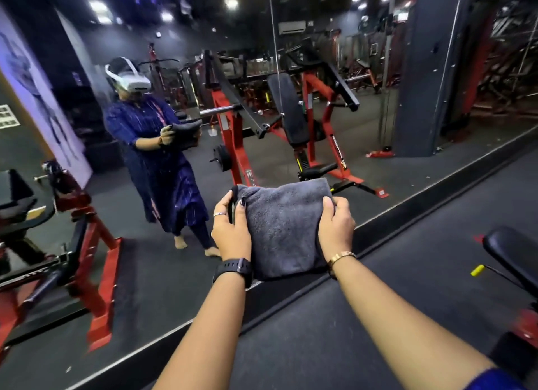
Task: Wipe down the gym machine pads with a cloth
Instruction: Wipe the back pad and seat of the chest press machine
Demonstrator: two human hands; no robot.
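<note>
I hold a folded grey cloth out in front of me with both hands, at chest height, facing a wall mirror. My left hand grips its left edge, thumb over the fold. My right hand grips the right edge. A black pad of a gym machine shows at the right edge, apart from the cloth. In the mirror, a red-framed machine with a long black back pad is reflected.
The mirror's base ledge runs diagonally across the black rubber floor. A red machine frame is reflected at the left, and a person in blue with a headset in the mirror. A yellow-tipped lever sticks out near the right pad.
</note>
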